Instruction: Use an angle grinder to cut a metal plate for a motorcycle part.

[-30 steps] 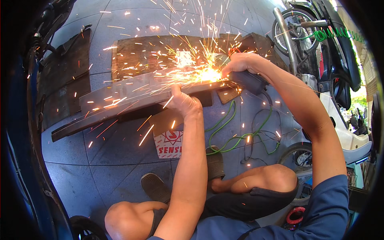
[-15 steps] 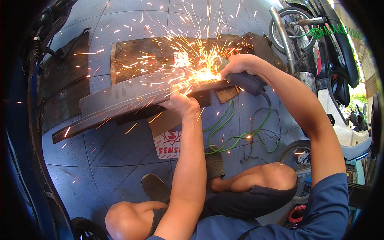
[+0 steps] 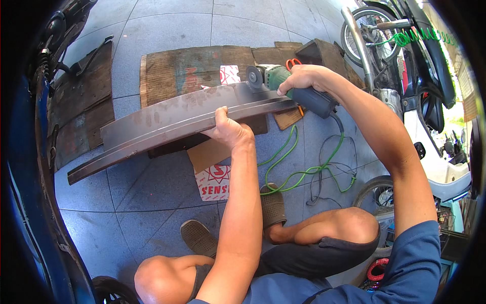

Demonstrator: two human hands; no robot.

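Observation:
My right hand (image 3: 302,80) is wrapped round a green and black angle grinder (image 3: 314,103). Its thin cutting disc (image 3: 254,77) stands just above the far right part of a long grey metal profile (image 3: 167,117). No sparks fly from the disc, and whether it spins I cannot tell. My left hand (image 3: 229,130) grips the near edge of the profile at about its middle, thumb on top and the other fingers hidden underneath. The profile lies slanted, its left end nearer to me, over wooden boards (image 3: 162,73) and dark supports. Orange scissor-like handles (image 3: 292,63) show behind the grinder.
A green cable (image 3: 298,175) and a thin dark cord loop over the blue tiled floor (image 3: 147,197). A printed cardboard box (image 3: 211,180) lies below the profile. Motorcycles (image 3: 405,101) stand along the right. Dark boards (image 3: 91,101) lie at the left, and my sandalled feet are close in front.
The bright shower of sparks at the disc has stopped. The grinder's disc has come up off the profile. My left hand keeps its grip in nearly the same place.

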